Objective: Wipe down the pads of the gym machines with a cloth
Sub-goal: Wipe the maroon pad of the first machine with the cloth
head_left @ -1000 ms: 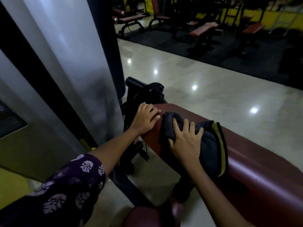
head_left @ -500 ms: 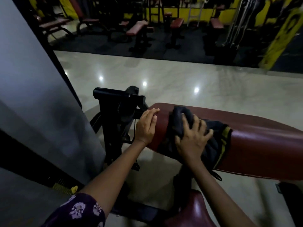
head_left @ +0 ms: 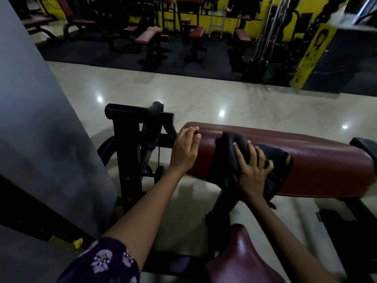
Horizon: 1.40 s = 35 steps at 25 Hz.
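— What's the cloth like from where you sit?
— I see a dark, bunched cloth (head_left: 232, 154) with a yellow edge, draped over the long maroon padded bench (head_left: 318, 160). The right hand (head_left: 252, 170) presses it with fingers spread; the left hand (head_left: 184, 150), fingers straight, rests on the pad's end just beside.
— And around them?
— Glossy pale tiled floor (head_left: 204, 94) beyond the hands, dim red benches (head_left: 146, 35) far behind.

Two hands (head_left: 184, 152) (head_left: 252, 170); one cloth (head_left: 228, 152); two maroon pads (head_left: 318, 166) (head_left: 242, 256).
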Tool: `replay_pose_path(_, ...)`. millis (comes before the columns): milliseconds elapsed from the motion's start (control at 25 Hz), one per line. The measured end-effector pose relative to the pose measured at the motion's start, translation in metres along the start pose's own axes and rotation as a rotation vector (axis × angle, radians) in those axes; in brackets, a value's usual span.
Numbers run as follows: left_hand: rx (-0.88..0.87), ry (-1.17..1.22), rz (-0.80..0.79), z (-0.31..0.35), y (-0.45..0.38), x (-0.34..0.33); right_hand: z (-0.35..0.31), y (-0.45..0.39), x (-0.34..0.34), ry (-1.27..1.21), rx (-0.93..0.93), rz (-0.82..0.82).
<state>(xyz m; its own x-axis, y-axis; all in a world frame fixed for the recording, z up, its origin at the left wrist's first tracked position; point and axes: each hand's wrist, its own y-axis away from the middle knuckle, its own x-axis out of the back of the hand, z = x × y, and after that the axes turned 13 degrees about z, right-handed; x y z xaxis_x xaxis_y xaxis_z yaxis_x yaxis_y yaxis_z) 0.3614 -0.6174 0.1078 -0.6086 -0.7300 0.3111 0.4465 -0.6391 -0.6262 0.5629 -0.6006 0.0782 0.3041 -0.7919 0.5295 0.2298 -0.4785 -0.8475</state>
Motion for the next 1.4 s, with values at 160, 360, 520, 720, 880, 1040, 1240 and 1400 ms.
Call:
replay_pose_path(160, -0.08, -0.118, 0.006, -0.004, 0.003, -0.004, -0.046, -0.009, -0.002, -0.028, -0.081, -0.062)
replay_pose_path(360, -0.315, -0.354, 0.102, -0.022, 0.009, -0.017, 0.006, 0.014, -0.005, -0.029, 0.248, -0.005)
replay_pose_path(520, -0.386, -0.389, 0.165, -0.022, 0.008, -0.018, 0.025, 0.009, -0.006, 0.015, -0.227, 0.047)
replay_pose_path(720, -0.206, -0.46, 0.199, 0.0, 0.006, -0.027, 0.007, 0.008, -0.003, -0.045, -0.07, -0.016)
replay_pose_path(880, -0.2, -0.471, 0.191, 0.018, 0.011, -0.041, 0.078, 0.027, 0.0, 0.025, -0.143, 0.027)
replay_pose_path(1040, -0.403, -0.385, -0.029, 0.05, 0.028, -0.077, 0.082, 0.021, 0.002, 0.031, -0.493, 0.064)
replay_pose_path(1240, -0.471, -0.534, -0.035, 0.052, 0.037, -0.092, 0.128, 0.034, 0.007, 0.017, -0.052, 0.027)
replay_pose_path(1400, -0.487, -0.565, 0.011, 0.051, 0.039, -0.096, 0.138, 0.024, 0.005, 0.05, -0.573, 0.166)
